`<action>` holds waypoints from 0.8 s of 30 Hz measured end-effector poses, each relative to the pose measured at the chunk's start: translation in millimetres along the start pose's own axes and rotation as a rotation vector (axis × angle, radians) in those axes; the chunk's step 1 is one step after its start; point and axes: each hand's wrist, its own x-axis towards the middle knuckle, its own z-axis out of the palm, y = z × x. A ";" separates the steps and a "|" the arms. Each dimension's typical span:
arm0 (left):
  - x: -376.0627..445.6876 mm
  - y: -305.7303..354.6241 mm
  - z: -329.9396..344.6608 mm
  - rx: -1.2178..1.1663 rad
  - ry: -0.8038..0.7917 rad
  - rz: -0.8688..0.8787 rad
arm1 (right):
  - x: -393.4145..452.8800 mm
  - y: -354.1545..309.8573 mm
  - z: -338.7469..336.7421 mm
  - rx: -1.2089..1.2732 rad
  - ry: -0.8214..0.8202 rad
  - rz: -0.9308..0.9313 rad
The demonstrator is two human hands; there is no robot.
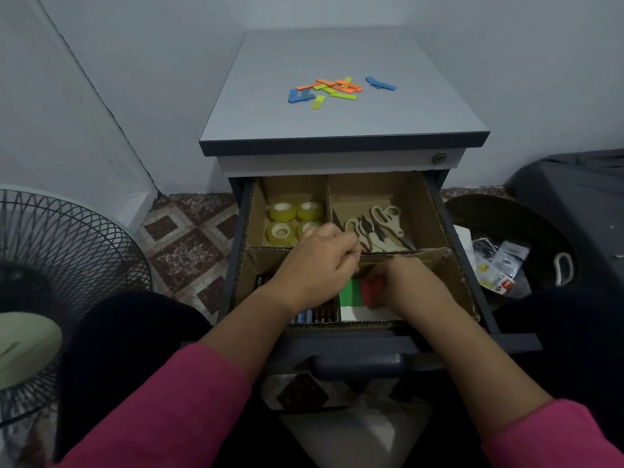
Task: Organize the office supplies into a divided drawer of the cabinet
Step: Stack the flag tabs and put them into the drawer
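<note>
Two hands: both reach into the open drawer [358, 332] of the cabinet [341, 143], close together over its near compartments.
Left hand [315, 265]: fingers curled inward above the cardboard divider [425, 255]; whether they pinch anything cannot be told, since the fingertips are turned away.
Right hand [410, 285]: fingers bent down onto the sticky notes [358, 292] in the near right compartment, gripping the red edge of the stack; green shows beside red, with white paper just below.
Hidden: the left hand covers part of one tape roll and most of the near left compartment; only the ends of some batteries [315, 315] show under the wrist, and their count is unclear.
Tape rolls [293, 219]: four yellowish rolls in the far left compartment, lying flat and touching.
Scissors [378, 228]: beige-handled pairs in the far right compartment, overlapping; how many is hard to make out.
Surface: the grey cabinet top carries loose paper strips [332, 89] in orange, green and blue, scattered near the middle, two blue ones set apart to the right.
Sleeves: pink [169, 410], pushed up both forearms, cut off by the lower edge.
Room: pale walls, patterned floor tiles [189, 244], a fan guard [60, 251] at left, a dark bin [506, 251] holding wrappers at right, partly cut off.
</note>
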 end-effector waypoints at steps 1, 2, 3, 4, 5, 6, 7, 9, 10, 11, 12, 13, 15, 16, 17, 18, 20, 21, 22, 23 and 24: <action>-0.2 0.2 -0.5 -0.001 0.000 0.000 | -1.5 2.8 -2.5 -0.007 0.026 0.017; -0.2 0.2 -1.1 -0.003 -0.001 0.001 | -3.3 6.4 -6.8 -0.028 0.053 0.051; 0.1 0.5 -1.8 -0.006 -0.002 0.001 | -4.9 10.7 -11.5 -0.069 0.077 0.093; 0.4 0.4 -2.2 -0.006 -0.004 -0.002 | -6.1 15.0 -15.6 -0.121 0.100 0.132; 0.3 0.5 -2.6 -0.004 -0.005 -0.003 | -6.8 19.7 -17.8 -0.161 0.119 0.165; 0.4 0.4 -2.3 -0.001 -0.006 -0.002 | -7.3 22.8 -18.3 -0.181 0.126 0.196; 0.6 0.5 -1.7 0.004 -0.008 0.002 | -8.0 24.4 -17.5 -0.187 0.114 0.224; 0.4 1.3 -0.5 0.013 -0.015 0.008 | -8.7 25.0 -12.3 -0.183 0.056 0.263; 0.5 1.9 -0.2 0.019 -0.018 0.011 | -8.9 25.5 -10.0 -0.177 0.040 0.271; 0.4 2.0 -0.2 0.023 -0.020 0.012 | -8.6 25.7 -8.7 -0.169 0.035 0.271; 0.5 1.8 -0.4 0.026 -0.021 0.011 | -7.9 25.7 -8.5 -0.162 0.040 0.268; 0.5 1.7 -0.7 0.027 -0.022 0.010 | -7.3 26.0 -8.3 -0.156 0.046 0.266; 0.2 1.3 -1.0 0.022 -0.019 0.009 | -6.5 26.2 -8.5 -0.149 0.049 0.268; 0.2 1.1 -1.1 0.019 -0.017 0.008 | -6.5 26.1 -8.4 -0.146 0.044 0.268; 0.0 0.9 -1.3 0.020 -0.016 0.009 | -7.1 26.0 -8.6 -0.145 0.041 0.266; 0.0 1.0 -1.5 0.022 -0.018 0.008 | -7.7 25.9 -8.7 -0.147 0.041 0.264; -0.3 0.9 -1.6 0.018 -0.024 0.008 | -10.0 24.8 -10.9 -0.156 0.052 0.261; -0.6 1.4 -2.0 0.017 -0.024 0.008 | -11.1 23.6 -13.4 -0.158 0.052 0.266; -0.5 2.0 -2.4 0.019 -0.023 0.006 | -11.4 23.0 -16.0 -0.155 0.044 0.278; -0.6 2.4 -2.5 0.023 -0.024 0.006 | -11.2 22.6 -18.5 -0.146 0.033 0.294; -0.6 2.6 -2.5 0.027 -0.026 0.007 | -10.9 22.4 -21.4 -0.132 0.020 0.309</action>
